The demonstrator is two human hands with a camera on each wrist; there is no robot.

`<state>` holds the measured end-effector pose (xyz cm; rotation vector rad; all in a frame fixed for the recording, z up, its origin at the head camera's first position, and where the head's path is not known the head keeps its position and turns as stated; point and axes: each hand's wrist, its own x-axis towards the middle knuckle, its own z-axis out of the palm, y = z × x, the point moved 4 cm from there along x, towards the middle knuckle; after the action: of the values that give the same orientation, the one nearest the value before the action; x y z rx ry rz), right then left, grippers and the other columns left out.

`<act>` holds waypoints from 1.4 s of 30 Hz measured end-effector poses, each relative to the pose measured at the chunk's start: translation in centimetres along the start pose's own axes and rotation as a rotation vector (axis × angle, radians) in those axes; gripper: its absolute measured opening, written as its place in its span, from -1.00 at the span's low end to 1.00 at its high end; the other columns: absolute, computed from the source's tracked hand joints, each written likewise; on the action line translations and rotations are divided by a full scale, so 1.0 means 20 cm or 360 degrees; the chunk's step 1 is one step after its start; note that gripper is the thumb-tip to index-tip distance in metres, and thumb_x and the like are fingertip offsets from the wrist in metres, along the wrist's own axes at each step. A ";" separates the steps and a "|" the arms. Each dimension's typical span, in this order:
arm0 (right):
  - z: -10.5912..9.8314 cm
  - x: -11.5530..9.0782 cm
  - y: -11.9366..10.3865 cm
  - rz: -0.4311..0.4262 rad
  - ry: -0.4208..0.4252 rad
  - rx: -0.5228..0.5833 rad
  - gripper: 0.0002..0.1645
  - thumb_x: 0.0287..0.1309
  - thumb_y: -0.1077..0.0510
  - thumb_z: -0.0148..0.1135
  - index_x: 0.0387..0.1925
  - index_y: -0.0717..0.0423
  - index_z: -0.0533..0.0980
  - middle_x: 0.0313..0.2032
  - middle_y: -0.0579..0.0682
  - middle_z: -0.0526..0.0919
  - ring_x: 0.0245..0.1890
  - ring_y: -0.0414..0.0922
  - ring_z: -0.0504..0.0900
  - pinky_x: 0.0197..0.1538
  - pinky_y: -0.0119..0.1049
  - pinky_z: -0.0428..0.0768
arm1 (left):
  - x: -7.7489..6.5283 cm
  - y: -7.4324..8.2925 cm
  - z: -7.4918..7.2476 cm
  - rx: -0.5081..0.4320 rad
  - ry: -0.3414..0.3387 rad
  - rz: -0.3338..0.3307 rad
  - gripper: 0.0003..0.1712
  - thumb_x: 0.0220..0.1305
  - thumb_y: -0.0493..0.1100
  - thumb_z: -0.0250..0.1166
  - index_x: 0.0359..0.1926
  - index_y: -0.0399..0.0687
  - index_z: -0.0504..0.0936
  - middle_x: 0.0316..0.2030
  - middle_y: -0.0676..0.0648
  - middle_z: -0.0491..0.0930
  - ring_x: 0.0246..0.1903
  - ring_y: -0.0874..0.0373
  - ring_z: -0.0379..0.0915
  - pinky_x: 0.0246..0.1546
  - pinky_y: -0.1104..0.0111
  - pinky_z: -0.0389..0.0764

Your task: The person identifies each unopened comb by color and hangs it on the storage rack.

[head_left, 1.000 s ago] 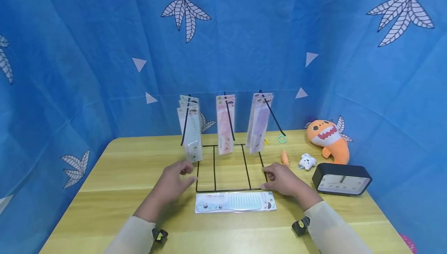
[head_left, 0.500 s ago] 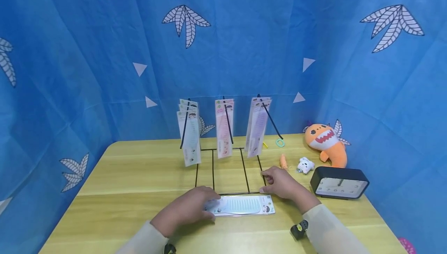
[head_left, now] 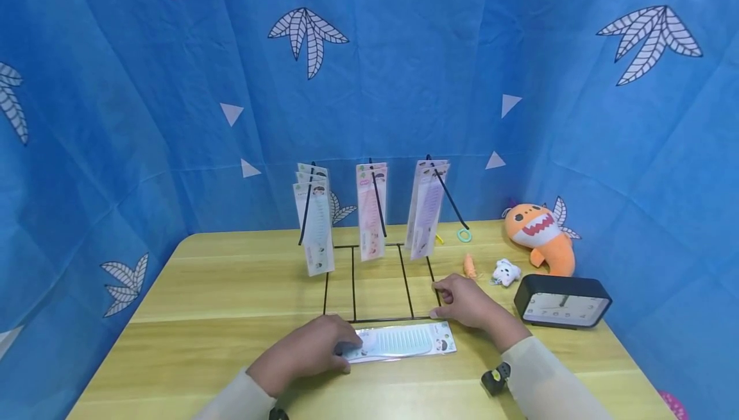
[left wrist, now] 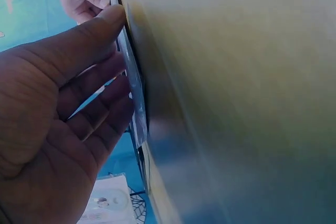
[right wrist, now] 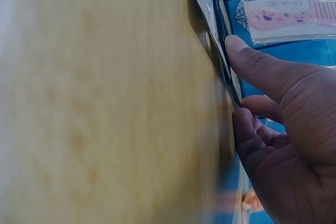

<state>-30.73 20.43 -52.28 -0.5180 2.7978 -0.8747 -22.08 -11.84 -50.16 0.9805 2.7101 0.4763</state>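
Observation:
A packaged pale green comb (head_left: 404,341) lies at the front of a black wire display rack (head_left: 406,282). My left hand (head_left: 312,349) grips the package's left end, thumb on the near edge and fingers over the far side. In the left wrist view the package (left wrist: 137,95) shows edge-on between thumb (left wrist: 110,17) and fingers. At the rack's front right corner, my right hand (head_left: 464,301) holds the base wire with curled fingers. The right wrist view has the thumb (right wrist: 239,48) and index fingertip on that wire.
Packaged combs hang on the rack's three hooks: green (head_left: 314,227), pink (head_left: 369,215) and purple (head_left: 427,215). To the right are an orange plush shark (head_left: 543,231), a white bear charm (head_left: 506,272), a small orange charm (head_left: 469,266) and a black clock (head_left: 562,302).
My left hand has come from beside the rack onto the comb package's left end and taken hold; the package now lies slightly aslant. The right hand stays at the rack's corner.

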 end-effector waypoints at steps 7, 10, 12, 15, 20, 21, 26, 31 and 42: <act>0.00 -0.01 0.00 -0.0014 -0.0004 0.0008 -0.14 0.16 0.01 0.69 0.38 0.33 0.57 -0.22 -0.05 0.52 -0.19 -0.13 0.47 -0.12 -0.20 0.46 | -0.01 0.00 -0.03 -0.0024 0.0051 0.0025 -0.57 0.15 -0.07 0.69 0.07 0.13 0.87 0.02 0.20 0.80 0.08 0.24 0.67 0.22 0.23 0.69; 0.00 -0.01 0.01 -0.0009 -0.0002 0.0010 -0.13 0.15 0.00 0.69 0.38 0.34 0.57 -0.22 -0.05 0.52 -0.19 -0.13 0.47 -0.12 -0.20 0.47 | 0.02 0.00 -0.03 -0.0009 0.0100 0.0047 -0.56 0.18 -0.05 0.68 0.09 0.10 0.85 0.03 0.16 0.79 0.08 0.25 0.66 0.22 0.25 0.69; 0.00 -0.01 0.01 -0.0008 0.0005 0.0013 -0.14 0.15 0.01 0.70 0.37 0.35 0.57 -0.23 -0.04 0.51 -0.20 -0.12 0.46 -0.12 -0.18 0.46 | 0.04 0.01 -0.04 0.0022 0.0130 0.0070 -0.54 0.21 -0.06 0.67 0.12 0.07 0.82 0.05 0.13 0.78 0.07 0.24 0.65 0.21 0.26 0.70; 0.00 -0.02 0.00 -0.0011 0.0001 0.0031 -0.14 0.15 0.03 0.69 0.37 0.36 0.57 -0.24 -0.03 0.50 -0.21 -0.12 0.45 -0.13 -0.18 0.44 | 0.07 0.04 -0.03 0.0079 0.0137 0.0085 -0.50 0.20 -0.10 0.67 0.15 0.01 0.80 0.06 0.08 0.77 0.07 0.22 0.66 0.21 0.26 0.70; 0.00 -0.02 0.00 -0.0021 -0.0015 0.0038 -0.14 0.17 0.03 0.68 0.38 0.36 0.56 -0.24 -0.02 0.51 -0.21 -0.11 0.45 -0.14 -0.19 0.43 | 0.09 0.06 -0.02 0.0118 0.0091 0.0020 -0.46 0.07 -0.16 0.72 0.11 -0.02 0.79 0.02 0.04 0.80 -0.01 0.20 0.67 0.13 0.25 0.71; 0.00 -0.02 0.00 -0.0020 -0.0010 0.0029 -0.14 0.16 0.02 0.69 0.38 0.36 0.57 -0.23 -0.03 0.52 -0.20 -0.11 0.46 -0.14 -0.20 0.45 | 0.10 0.07 -0.02 0.0133 0.0080 0.0001 -0.44 0.06 -0.15 0.73 0.12 -0.01 0.79 0.02 0.04 0.79 -0.01 0.21 0.66 0.13 0.25 0.71; -0.01 -0.02 0.00 -0.0020 0.0010 0.0008 -0.13 0.14 0.01 0.70 0.38 0.34 0.57 -0.21 -0.05 0.53 -0.19 -0.12 0.47 -0.12 -0.22 0.47 | 0.11 0.08 -0.03 0.0191 0.0057 -0.0043 -0.30 0.02 -0.12 0.75 0.23 0.02 0.73 0.04 0.06 0.75 -0.01 0.23 0.62 0.14 0.26 0.71; 0.00 -0.01 -0.01 -0.0032 -0.0002 0.0026 -0.15 0.15 0.02 0.69 0.37 0.35 0.58 -0.24 -0.04 0.51 -0.21 -0.13 0.46 -0.15 -0.23 0.44 | 0.09 0.07 -0.04 0.0133 0.0032 -0.0070 -0.22 0.00 -0.13 0.76 0.29 0.02 0.70 0.13 0.05 0.70 0.04 0.22 0.62 0.20 0.25 0.70; 0.00 -0.01 0.00 -0.0016 0.0007 0.0016 -0.14 0.15 0.04 0.69 0.38 0.34 0.57 -0.26 -0.04 0.50 -0.20 -0.12 0.46 -0.14 -0.20 0.43 | 0.00 -0.04 -0.15 -0.0083 -0.0003 -0.0107 -0.67 0.40 -0.49 0.36 -0.10 0.07 0.75 -0.21 0.17 0.65 -0.23 0.31 0.49 -0.09 0.29 0.70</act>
<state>-30.61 20.43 -52.24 -0.5296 2.7959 -0.8923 -23.54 -13.06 -47.70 0.8729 2.7047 0.5300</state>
